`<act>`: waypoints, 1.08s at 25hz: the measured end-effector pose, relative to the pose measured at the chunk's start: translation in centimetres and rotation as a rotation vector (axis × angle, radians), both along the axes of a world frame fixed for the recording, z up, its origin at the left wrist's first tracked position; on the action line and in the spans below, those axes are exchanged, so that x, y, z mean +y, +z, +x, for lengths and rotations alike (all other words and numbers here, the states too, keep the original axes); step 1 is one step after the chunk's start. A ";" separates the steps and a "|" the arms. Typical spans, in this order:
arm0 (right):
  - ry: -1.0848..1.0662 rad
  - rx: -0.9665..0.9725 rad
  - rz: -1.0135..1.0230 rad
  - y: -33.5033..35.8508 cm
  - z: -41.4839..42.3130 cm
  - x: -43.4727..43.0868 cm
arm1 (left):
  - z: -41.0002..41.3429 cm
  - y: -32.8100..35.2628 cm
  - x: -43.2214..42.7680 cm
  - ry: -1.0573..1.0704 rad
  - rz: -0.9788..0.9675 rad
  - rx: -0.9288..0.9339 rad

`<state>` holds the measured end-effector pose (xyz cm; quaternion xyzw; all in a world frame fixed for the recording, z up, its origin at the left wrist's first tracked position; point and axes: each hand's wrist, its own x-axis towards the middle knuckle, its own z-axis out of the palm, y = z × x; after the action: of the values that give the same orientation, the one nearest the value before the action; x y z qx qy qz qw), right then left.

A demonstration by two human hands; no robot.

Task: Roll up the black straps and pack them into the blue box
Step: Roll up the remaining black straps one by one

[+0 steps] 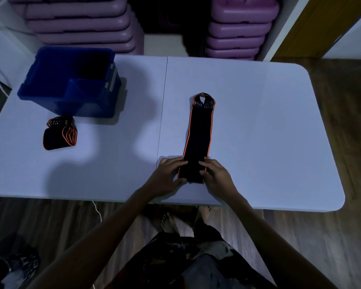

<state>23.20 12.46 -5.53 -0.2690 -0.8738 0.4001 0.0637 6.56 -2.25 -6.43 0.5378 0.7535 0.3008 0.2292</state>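
Hands: left hand (168,171) and right hand (214,172) pinch our flat strap (198,137), unrolled; second strap (59,133) waits beside the box (69,82).

No text, label, brand, number or sign can be read anywhere. The blue box (69,84), the black strap (198,138) with orange edging and the purple cases (81,24) stacked behind the table show plain surfaces, though the dim light may hide small print.
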 end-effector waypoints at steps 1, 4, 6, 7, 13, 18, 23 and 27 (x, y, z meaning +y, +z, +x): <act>-0.001 0.001 0.018 -0.3 0.0 -0.1 | 0.1 0.1 0.0 0.007 -0.009 0.013; 0.005 0.075 0.131 -0.3 -0.1 0.3 | -0.4 0.5 0.1 -0.043 0.036 0.197; 0.026 0.144 0.187 0.2 -0.1 0.4 | -0.9 0.7 0.2 -0.122 0.060 0.296; 0.038 0.163 0.224 0.3 -0.2 0.4 | -1.1 0.7 0.4 -0.167 0.071 0.314; 0.182 -0.028 0.386 -0.5 0.7 0.3 | -1.8 0.2 0.9 -0.297 0.134 0.369; 0.198 0.052 0.343 0.1 0.4 0.9 | -2.7 0.2 1.6 -0.388 0.137 0.355; -0.007 0.060 -0.261 2.3 -0.6 2.8 | -1.2 2.2 3.8 0.073 0.002 -0.118; -0.176 0.086 -0.426 2.3 -3.1 3.8 | -0.4 2.0 5.2 0.355 0.013 -0.221</act>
<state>20.08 16.23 -3.25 -0.3343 -0.7392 0.5795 0.0774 6.12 2.96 -4.41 0.3618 0.8048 0.3984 0.2505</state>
